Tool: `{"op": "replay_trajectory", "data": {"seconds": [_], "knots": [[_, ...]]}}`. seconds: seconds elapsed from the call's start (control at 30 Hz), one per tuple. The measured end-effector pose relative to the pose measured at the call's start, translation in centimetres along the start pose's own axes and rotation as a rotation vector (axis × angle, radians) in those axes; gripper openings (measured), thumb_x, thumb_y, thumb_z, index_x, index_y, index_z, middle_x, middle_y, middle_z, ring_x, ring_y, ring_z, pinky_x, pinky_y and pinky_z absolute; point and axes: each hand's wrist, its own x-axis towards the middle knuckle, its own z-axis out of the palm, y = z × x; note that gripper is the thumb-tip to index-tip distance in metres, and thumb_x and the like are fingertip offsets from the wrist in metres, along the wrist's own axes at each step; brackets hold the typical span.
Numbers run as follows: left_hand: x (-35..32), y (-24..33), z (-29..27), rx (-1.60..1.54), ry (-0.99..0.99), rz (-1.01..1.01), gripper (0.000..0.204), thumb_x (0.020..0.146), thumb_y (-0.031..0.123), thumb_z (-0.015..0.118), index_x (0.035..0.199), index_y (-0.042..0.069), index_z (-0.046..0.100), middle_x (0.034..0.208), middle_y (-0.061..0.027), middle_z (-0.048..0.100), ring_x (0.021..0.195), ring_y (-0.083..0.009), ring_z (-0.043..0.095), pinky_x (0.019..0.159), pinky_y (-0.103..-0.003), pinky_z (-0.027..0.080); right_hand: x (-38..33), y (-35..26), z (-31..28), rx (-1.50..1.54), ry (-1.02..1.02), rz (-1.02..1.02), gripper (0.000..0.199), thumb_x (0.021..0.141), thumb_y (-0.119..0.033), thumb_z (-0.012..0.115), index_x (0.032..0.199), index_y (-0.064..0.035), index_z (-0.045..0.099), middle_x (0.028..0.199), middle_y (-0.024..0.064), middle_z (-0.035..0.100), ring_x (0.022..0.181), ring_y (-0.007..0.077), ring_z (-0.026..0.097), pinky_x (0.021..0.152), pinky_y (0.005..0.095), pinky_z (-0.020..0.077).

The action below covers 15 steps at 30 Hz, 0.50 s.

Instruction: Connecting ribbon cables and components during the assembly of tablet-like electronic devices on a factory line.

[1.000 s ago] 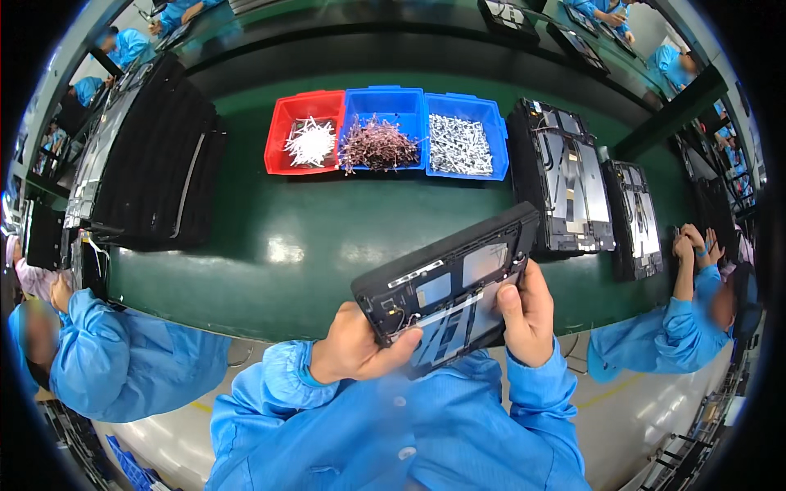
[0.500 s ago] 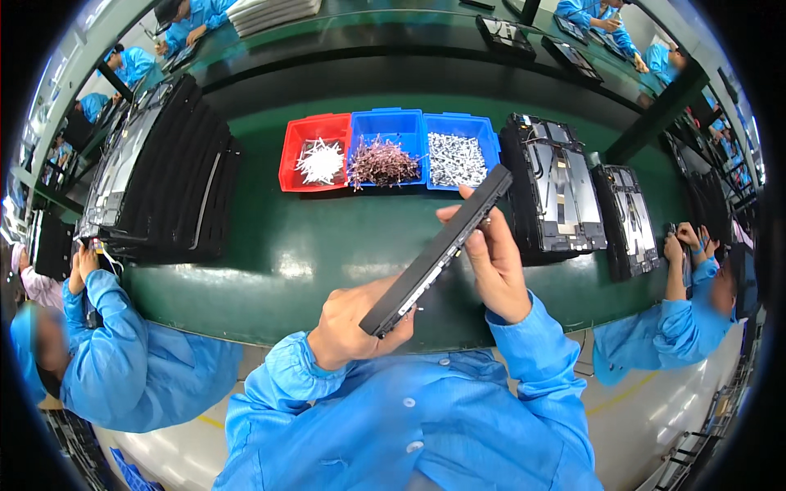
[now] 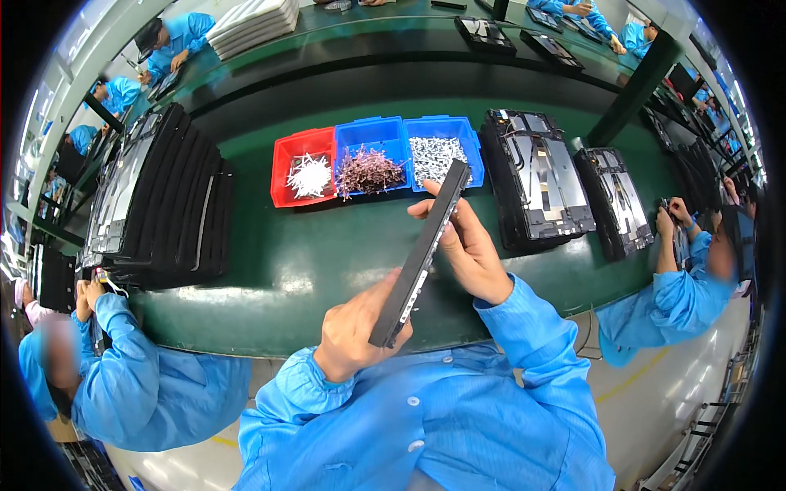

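Observation:
A flat black tablet-like unit (image 3: 419, 262) is held up on edge over the front of the bench, tilted with its far end to the right. Small pale and metallic parts line the narrow side facing me. My left hand (image 3: 358, 331) grips the near, lower end, its fingers partly hidden behind the unit. Higher up, my right hand (image 3: 469, 254) has its thumb at the lined edge, and its other fingers reach to the unit's far side. Whether a small part also sits in the right fingertips, I cannot tell.
Beyond the unit stand a red bin (image 3: 282, 172) of white pieces, a blue bin (image 3: 370, 135) of brownish-pink pieces and another blue bin (image 3: 442, 127) of white-and-dark pieces. Black-framed units are stacked left (image 3: 164, 204) and right (image 3: 540, 180). Co-workers (image 3: 147, 368) sit on both sides.
The unit has turned more upright in the picture, its far end swinging left. Both hands stay on it. The whole view has shifted and tilted slightly.

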Motion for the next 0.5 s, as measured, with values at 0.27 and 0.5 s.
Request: {"op": "replay_trajectory", "data": {"seconds": [0.27,0.5], "knots": [[-0.6,0.9,0.2,0.033,-0.023,-0.006,0.062,0.081,0.009,0.077,0.133,-0.016,0.053,0.119,-0.0282,0.071,0.084,-0.0304,0.077,0.065,-0.032,0.062,-0.4,-0.2,0.2,0.061,0.044,-0.028,0.052,0.109,-0.018,0.055,0.156,-0.0008,0.039,0.136,0.0108,0.059,0.124,0.0151,0.053,0.103,0.0305,0.0435],[-0.6,2.7,1.3,0.125,0.109,-0.064,0.044,0.084,0.006,0.077,0.122,-0.012,0.065,0.097,-0.0179,0.075,0.067,-0.0272,0.074,0.056,-0.033,0.058,-5.1,-9.7,2.4,0.201,0.069,0.079,0.017,0.099,0.0,0.064,0.116,-0.0015,0.06,0.1,0.002,0.066,0.094,0.009,0.064,0.084,0.0271,0.0515]]}}
